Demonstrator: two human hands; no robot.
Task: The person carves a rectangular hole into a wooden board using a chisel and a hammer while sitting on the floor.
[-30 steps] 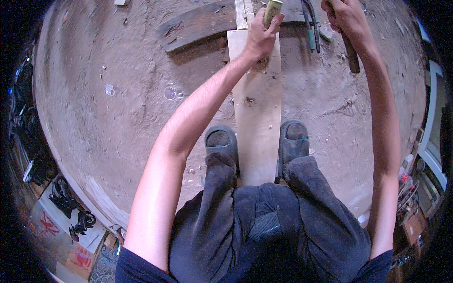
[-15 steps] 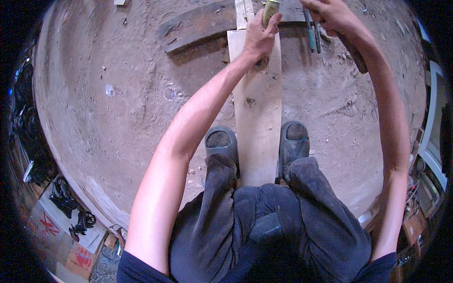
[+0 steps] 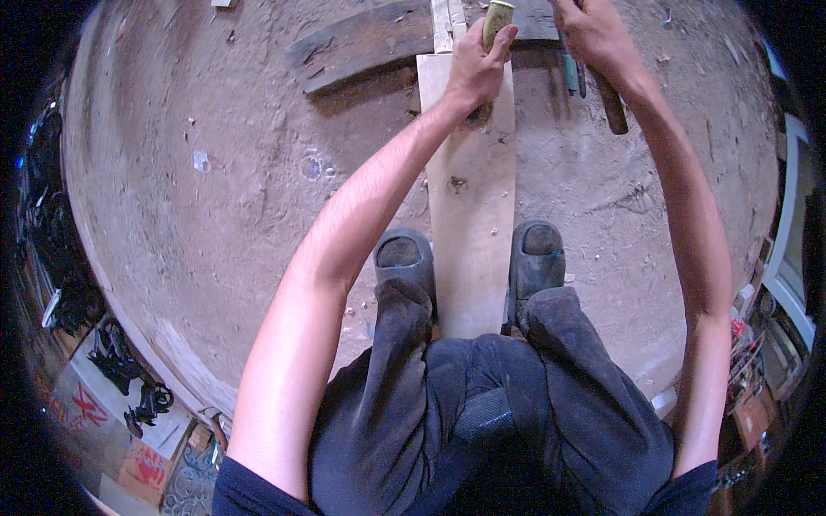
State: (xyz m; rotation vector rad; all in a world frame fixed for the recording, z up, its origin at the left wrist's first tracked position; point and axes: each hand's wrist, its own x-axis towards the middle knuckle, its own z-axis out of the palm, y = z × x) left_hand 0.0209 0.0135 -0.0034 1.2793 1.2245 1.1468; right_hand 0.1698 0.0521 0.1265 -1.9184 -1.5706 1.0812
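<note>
My left hand is closed around a chisel with a yellow-green handle; the flat top of the handle sticks up past the thumb, and my hand hides most of the blade. It is over the far part of a long pale wooden board that runs between my feet. To the right, my right hand grips a dark wooden handle, whose butt end points back toward me. The head of that tool is not visible. Small wood shavings are on the board.
A dark, weathered beam lies crosswise under the board's far end, by a narrow pale strip of wood. Slim teal and black tools are right of the board. Grey slides are on my feet, on a dusty floor.
My right hand has swung the wooden handle leftward, nearer the chisel, and my right forearm has come inward. My left hand stays on the chisel, almost unmoved.
</note>
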